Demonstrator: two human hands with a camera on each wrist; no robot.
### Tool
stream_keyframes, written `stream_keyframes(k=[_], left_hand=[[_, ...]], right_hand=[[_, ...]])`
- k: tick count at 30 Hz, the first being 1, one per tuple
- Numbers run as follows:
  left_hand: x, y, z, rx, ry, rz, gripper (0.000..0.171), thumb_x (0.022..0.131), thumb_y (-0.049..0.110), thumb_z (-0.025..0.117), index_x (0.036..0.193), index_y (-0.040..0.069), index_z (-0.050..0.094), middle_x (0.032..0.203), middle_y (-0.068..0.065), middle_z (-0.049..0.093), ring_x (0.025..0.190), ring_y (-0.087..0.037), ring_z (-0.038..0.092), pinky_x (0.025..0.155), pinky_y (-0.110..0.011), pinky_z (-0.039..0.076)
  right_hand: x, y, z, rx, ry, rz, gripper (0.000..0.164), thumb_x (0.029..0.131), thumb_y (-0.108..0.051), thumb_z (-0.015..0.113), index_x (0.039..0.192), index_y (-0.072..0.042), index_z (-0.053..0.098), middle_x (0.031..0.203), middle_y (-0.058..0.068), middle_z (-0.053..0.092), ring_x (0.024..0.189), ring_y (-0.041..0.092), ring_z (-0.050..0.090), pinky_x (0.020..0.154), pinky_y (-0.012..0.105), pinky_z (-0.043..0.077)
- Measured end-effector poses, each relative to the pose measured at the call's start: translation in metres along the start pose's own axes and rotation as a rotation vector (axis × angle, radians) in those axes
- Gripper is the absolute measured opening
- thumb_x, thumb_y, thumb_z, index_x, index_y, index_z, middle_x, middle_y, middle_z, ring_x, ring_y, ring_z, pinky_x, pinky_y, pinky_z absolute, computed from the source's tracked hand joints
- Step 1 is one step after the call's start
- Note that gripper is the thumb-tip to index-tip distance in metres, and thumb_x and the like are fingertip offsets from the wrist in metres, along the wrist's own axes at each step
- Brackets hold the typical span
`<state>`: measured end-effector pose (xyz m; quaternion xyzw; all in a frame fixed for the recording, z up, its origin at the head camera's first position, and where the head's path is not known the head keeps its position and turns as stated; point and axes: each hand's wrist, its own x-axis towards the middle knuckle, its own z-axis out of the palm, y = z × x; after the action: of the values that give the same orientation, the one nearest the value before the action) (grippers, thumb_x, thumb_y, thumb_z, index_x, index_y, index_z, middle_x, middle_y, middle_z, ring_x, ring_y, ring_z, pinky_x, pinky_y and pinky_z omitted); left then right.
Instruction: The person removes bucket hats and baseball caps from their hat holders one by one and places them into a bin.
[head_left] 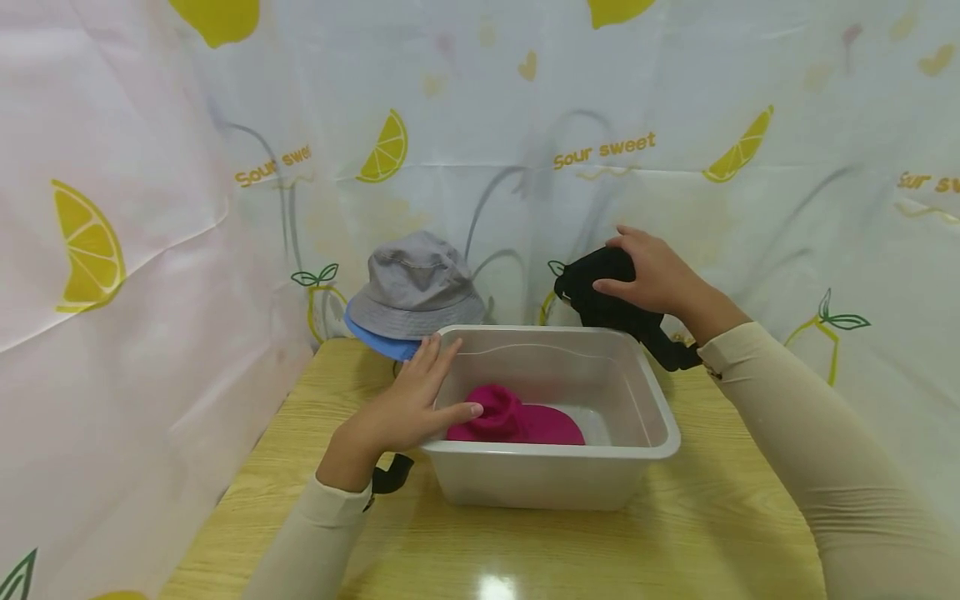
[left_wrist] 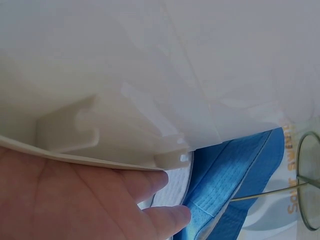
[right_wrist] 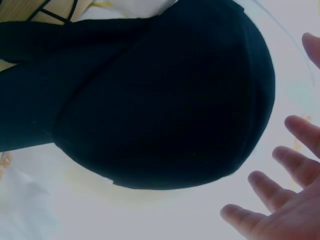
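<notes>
My left hand [head_left: 408, 408] rests on the left rim of a white plastic basin [head_left: 547, 479], fingers extended. In the left wrist view, its fingers [left_wrist: 150, 185] lie along the outside under the rim. A crumpled magenta cap [head_left: 551, 425] lies inside the basin. My right hand [head_left: 652, 271] reaches to a black cap [head_left: 600, 271] behind the basin's back right corner. In the right wrist view, its fingers [right_wrist: 295, 165] are spread apart from the cap's rounded crown [right_wrist: 170, 105]. The cap's brim [right_wrist: 25, 110] points left there.
A grey bucket hat [head_left: 420, 283] sits over a blue hat [head_left: 382, 340] behind the basin's left corner. A thin wire stand [left_wrist: 305, 182] shows near the blue hat. The wooden table [head_left: 360, 558] meets a lemon-print curtain [head_left: 480, 100] at the back and sides.
</notes>
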<state>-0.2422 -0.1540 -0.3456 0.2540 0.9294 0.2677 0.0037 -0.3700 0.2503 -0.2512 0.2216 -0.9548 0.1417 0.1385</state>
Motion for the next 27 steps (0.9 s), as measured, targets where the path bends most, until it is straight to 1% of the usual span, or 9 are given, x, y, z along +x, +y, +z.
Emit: stream_keyframes(k=[8, 14, 21, 27], left_hand=[[0.000, -0.001, 0.000, 0.000, 0.002, 0.000, 0.104, 0.092, 0.075, 0.056, 0.169, 0.024, 0.008, 0.174, -0.016, -0.006, 0.161, -0.038, -0.009, 0.126, -0.066, 0.008], [0.000, -0.001, 0.000, -0.004, -0.005, -0.004, 0.104, 0.092, 0.076, 0.055, 0.169, 0.025, 0.007, 0.174, -0.015, -0.007, 0.161, -0.037, -0.009, 0.125, -0.066, 0.009], [0.001, -0.002, -0.001, -0.010, 0.008, 0.012, 0.103, 0.093, 0.074, 0.056, 0.169, 0.024, 0.009, 0.175, -0.015, -0.005, 0.161, -0.036, -0.009, 0.124, -0.068, 0.014], [0.001, -0.001, -0.001, -0.015, -0.005, -0.004, 0.104, 0.092, 0.076, 0.056, 0.169, 0.027, 0.007, 0.175, -0.013, -0.006, 0.161, -0.035, -0.009, 0.124, -0.068, 0.014]], right_hand=[[-0.003, 0.005, 0.002, 0.049, -0.008, 0.047, 0.081, 0.095, -0.047, 0.073, 0.151, 0.004, 0.044, 0.166, 0.028, 0.026, 0.153, 0.048, 0.025, 0.123, 0.065, 0.023], [-0.003, 0.012, 0.003, 0.079, -0.012, 0.080, 0.085, 0.095, -0.049, 0.072, 0.154, 0.003, 0.039, 0.166, 0.029, 0.026, 0.153, 0.047, 0.025, 0.123, 0.065, 0.023], [-0.002, 0.015, 0.004, 0.140, -0.014, 0.131, 0.087, 0.096, -0.051, 0.068, 0.158, 0.000, 0.034, 0.167, 0.027, 0.024, 0.154, 0.046, 0.024, 0.122, 0.065, 0.022], [-0.001, 0.022, 0.008, 0.170, -0.004, 0.153, 0.089, 0.096, -0.052, 0.069, 0.160, -0.003, 0.032, 0.167, 0.024, 0.028, 0.154, 0.044, 0.026, 0.122, 0.066, 0.024]])
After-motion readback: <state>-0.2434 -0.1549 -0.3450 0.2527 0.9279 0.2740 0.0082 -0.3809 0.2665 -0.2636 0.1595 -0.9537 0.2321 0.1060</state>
